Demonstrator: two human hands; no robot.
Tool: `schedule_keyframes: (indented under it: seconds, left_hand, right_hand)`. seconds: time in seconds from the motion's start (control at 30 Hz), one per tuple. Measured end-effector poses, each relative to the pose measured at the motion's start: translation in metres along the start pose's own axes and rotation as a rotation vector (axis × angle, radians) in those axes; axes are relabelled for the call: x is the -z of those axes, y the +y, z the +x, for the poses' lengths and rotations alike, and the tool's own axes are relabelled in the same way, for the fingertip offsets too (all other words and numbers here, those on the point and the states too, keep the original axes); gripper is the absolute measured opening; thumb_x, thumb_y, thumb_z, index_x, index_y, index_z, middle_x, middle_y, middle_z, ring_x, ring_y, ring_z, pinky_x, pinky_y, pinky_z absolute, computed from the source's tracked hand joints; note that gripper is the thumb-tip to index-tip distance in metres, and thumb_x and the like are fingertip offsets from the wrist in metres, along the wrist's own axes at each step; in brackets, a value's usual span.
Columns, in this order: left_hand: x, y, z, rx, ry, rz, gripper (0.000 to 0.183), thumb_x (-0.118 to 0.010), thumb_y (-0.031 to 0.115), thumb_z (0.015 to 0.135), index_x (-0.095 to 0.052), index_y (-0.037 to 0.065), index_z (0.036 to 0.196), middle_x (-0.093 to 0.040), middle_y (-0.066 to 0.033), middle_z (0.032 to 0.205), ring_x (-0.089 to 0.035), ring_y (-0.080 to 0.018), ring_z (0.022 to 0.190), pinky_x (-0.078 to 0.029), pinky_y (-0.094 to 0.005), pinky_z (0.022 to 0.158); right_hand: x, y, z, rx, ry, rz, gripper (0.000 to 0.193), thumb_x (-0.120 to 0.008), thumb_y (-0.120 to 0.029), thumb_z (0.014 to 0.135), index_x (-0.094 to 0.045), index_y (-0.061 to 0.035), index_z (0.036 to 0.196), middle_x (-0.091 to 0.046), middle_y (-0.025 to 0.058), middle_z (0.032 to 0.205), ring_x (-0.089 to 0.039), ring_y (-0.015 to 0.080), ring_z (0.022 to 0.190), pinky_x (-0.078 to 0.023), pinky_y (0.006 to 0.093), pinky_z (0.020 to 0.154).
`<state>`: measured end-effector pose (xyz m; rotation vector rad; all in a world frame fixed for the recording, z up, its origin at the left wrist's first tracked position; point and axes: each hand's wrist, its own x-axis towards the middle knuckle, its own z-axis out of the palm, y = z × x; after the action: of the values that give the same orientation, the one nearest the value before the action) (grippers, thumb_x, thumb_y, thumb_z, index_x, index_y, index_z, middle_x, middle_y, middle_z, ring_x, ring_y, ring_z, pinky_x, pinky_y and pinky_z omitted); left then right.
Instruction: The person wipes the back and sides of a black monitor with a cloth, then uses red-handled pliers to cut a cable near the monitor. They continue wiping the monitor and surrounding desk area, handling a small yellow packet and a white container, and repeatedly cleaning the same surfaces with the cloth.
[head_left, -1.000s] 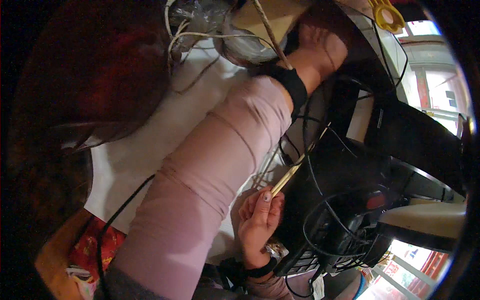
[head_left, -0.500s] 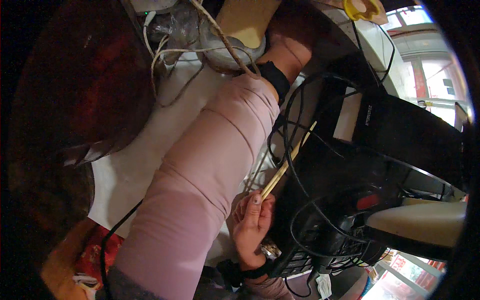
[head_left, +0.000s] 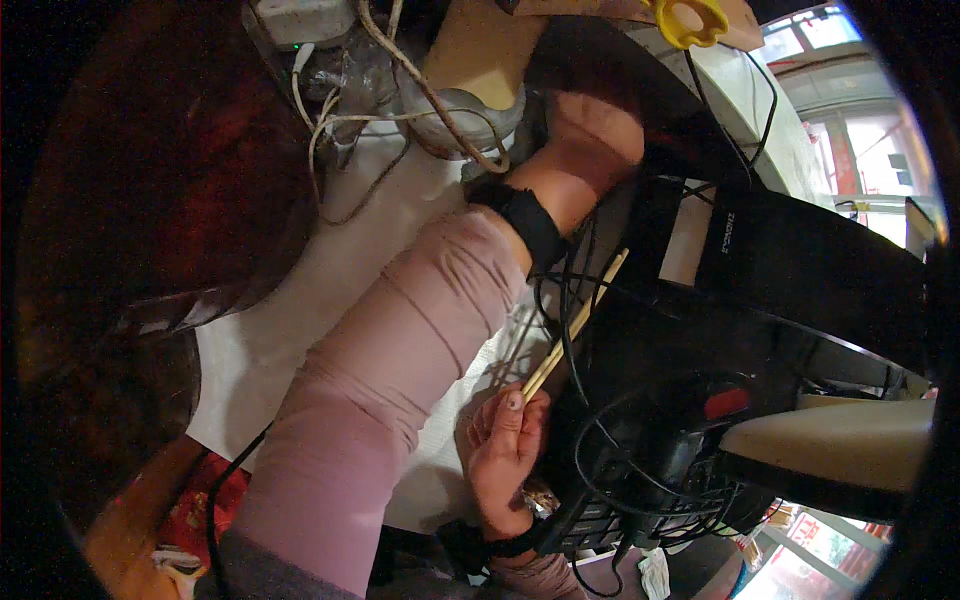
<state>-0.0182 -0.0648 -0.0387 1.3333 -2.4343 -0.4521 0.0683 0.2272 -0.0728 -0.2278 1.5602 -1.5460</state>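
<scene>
My left arm in a pink sleeve with a black wristband stretches up across the white table (head_left: 300,300). My left hand (head_left: 590,135) reaches under a dark curved object (head_left: 640,90) near the top; its fingers are hidden there. My right hand (head_left: 505,450) sits low in the middle and pinches a pair of pale wooden chopsticks (head_left: 575,325) that point up and right towards black cables (head_left: 590,300).
A tangle of white and beige cords (head_left: 370,120) and a white power strip (head_left: 300,15) lie at the top. Black electronic boxes (head_left: 800,260), a black wire basket (head_left: 650,480) and a yellow ring (head_left: 685,20) fill the right side. A dark red mass (head_left: 150,200) covers the left.
The view has shifted, so my left arm and hand now appear lower and more central. My right hand keeps its hold on the chopsticks, which point more steeply upward.
</scene>
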Motion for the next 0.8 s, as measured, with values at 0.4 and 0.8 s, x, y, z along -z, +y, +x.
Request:
schedule_keyframes:
  seconds: [0.4,0.8]
  left_hand:
    - [0.006,-0.007,-0.014,0.171,-0.178,-0.281,0.03,-0.049,0.026,0.082,-0.071,0.006,0.09,-0.067,-0.0213,0.095,-0.065,-0.0356,0.092,-0.051,-0.0452,0.079]
    - [-0.011,-0.017,0.018,0.268,0.401,-0.529,0.023,-0.051,0.013,0.073,-0.067,0.0,0.082,-0.064,-0.0246,0.092,-0.061,-0.0418,0.09,-0.049,-0.0451,0.079]
  right_hand:
    - [-0.001,0.003,0.005,0.09,-0.016,-0.075,0.018,-0.046,-0.02,0.098,-0.034,-0.0145,0.086,-0.039,-0.0008,0.061,-0.032,0.0071,0.047,-0.025,0.022,0.041]
    - [-0.006,-0.008,0.003,-0.034,0.008,0.039,0.013,-0.043,-0.019,0.099,-0.04,-0.0133,0.088,-0.035,-0.0033,0.06,-0.03,0.0053,0.049,-0.023,0.0207,0.042]
